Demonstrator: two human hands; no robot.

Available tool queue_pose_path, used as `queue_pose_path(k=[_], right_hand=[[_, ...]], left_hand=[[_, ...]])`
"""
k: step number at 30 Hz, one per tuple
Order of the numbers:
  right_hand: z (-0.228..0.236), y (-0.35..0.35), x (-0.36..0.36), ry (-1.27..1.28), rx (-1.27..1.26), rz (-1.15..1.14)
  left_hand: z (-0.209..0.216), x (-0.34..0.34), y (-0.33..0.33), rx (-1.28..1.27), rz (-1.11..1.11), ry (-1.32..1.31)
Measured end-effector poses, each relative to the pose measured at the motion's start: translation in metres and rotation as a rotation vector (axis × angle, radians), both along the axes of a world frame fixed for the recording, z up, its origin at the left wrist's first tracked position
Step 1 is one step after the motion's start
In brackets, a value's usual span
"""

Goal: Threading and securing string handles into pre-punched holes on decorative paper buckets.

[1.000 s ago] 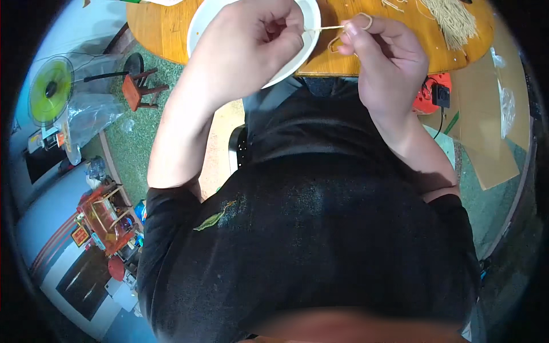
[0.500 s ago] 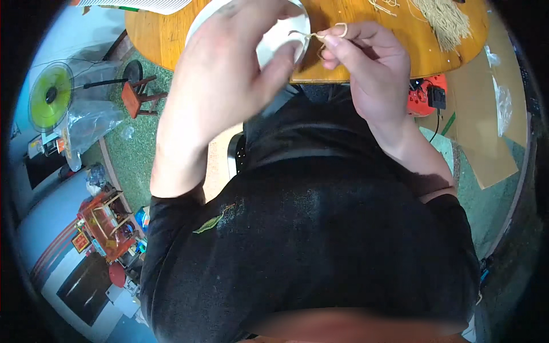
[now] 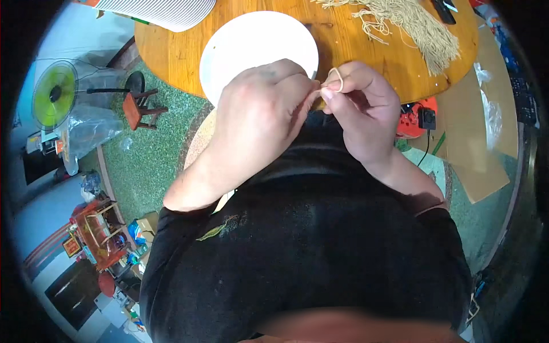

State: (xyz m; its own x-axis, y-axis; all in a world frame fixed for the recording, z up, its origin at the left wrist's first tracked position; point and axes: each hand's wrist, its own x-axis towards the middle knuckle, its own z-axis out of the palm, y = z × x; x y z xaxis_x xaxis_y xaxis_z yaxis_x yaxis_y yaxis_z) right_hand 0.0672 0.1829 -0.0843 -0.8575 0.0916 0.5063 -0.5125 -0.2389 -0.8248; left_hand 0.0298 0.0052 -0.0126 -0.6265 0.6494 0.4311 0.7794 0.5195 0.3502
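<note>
A short piece of beige cord [image 3: 341, 81] forms a small loop at the fingertips of my right hand [image 3: 370, 117], which pinches it between thumb and forefinger. My left hand [image 3: 254, 108] meets it there, back upward, its fingertips pressed together on the cord's other part; the exact grip is hidden behind the fingers. Just beyond my left hand sits a round white dish [image 3: 260, 37] near the table's front edge. Its near side is covered by that hand. A bundle of beige cords [image 3: 426, 34] lies on the table at the far right, some strands loose.
The wooden table [image 3: 171, 54] has a rounded edge in front of me. A white ribbed sheet [image 3: 160, 11] lies at its far left, a black-handled object [image 3: 443, 10] at the far right. A red stool [image 3: 132, 110] and green fan [image 3: 54, 94] stand left; cardboard [image 3: 477, 177] is at the right.
My left hand has come down and right from over the dish to meet my right fingertips at the cord. More of the dish and table now shows, as the view has shifted.
</note>
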Motion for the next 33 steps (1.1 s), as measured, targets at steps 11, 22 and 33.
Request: queue_pose_path(k=[11, 22, 33], right_hand=[[-0.002, 0.016, 0.007, -0.217, 0.264, 0.193], [0.019, 0.087, 0.005, -0.458, 0.913, 0.653], [0.072, 0.096, 0.005, -0.618, 0.354, 0.793]], left_hand=[[0.000, 0.009, -0.021, -0.089, 0.018, 0.132], [-0.011, -0.014, -0.083, -0.087, 0.139, 0.207], [0.005, -0.042, -0.140, -0.181, 0.084, 0.131]])
